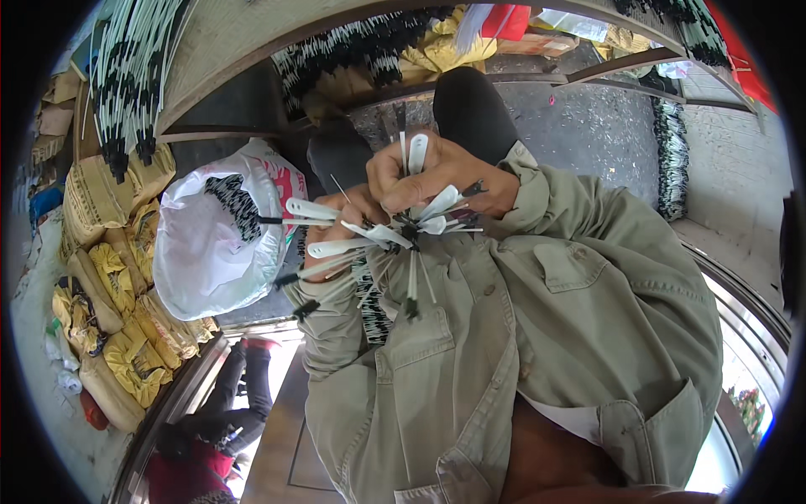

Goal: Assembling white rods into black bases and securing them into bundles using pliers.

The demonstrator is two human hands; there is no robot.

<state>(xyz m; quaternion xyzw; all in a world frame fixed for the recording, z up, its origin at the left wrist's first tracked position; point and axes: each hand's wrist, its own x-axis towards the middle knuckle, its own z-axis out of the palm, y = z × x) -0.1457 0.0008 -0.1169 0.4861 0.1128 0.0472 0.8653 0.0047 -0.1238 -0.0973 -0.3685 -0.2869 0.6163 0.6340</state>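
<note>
The fingers (395,181) of both hands were closed around a fanned cluster of white-and-black slim pieces (401,231), held close to the chest over the olive jacket (537,336). The right hand (445,176) pinched the upper ends; the left hand (340,223) gripped the lower ones where they crossed. Doing this well probably meant keeping the crossing point pinched firmly so no piece slipped out while one was worked. To the left sat a white plastic bag (201,252) holding more pieces, beside yellow sacks (126,319).

A white plastic bag (210,244) lies left, beside stacked yellow sacks (126,336).
</note>
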